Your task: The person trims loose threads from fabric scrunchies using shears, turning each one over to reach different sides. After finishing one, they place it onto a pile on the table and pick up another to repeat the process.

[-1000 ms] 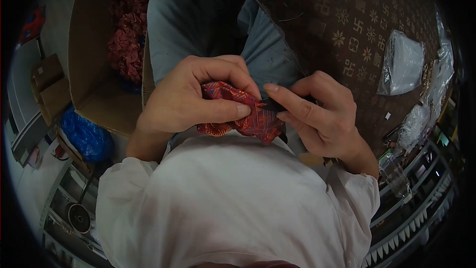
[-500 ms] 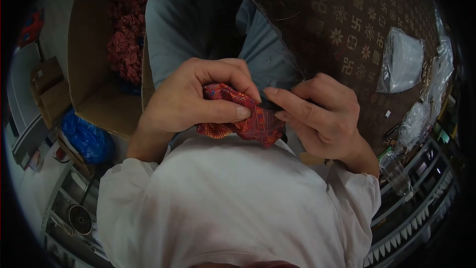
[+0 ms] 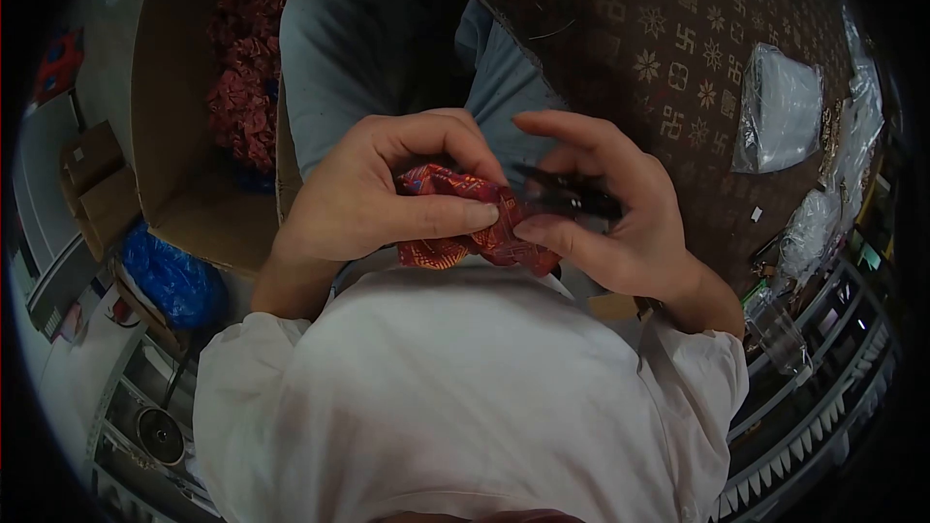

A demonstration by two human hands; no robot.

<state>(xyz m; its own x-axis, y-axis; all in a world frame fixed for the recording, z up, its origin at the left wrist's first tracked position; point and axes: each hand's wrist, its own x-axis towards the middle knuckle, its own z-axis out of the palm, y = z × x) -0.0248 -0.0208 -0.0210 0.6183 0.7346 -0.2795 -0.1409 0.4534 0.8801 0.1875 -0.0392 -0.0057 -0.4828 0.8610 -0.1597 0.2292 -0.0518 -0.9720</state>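
Observation:
A red patterned scrunchie (image 3: 448, 217) of gathered cloth is pinched between the thumb and fingers of my left hand (image 3: 363, 189), in front of my chest. My right hand (image 3: 630, 218) holds small dark thread snips (image 3: 578, 200) in its palm, their narrow front end right at the cloth's right side. The right thumb rests by the scrunchie's edge, and the right index finger is raised off the snips. Part of the snips is hidden behind the fingers.
A cardboard box (image 3: 199, 225) at left holds a heap of red ruffled pieces (image 3: 244, 97). Beside it lies a blue plastic bag (image 3: 172, 276). On the brown patterned cloth (image 3: 668, 39) at right are clear plastic bags (image 3: 781, 107). Metal racks stand at both lower sides.
My right hand has opened around the snips, index finger lifting up and away, so more of the dark tool shows. My left hand keeps its pinch on the scrunchie.

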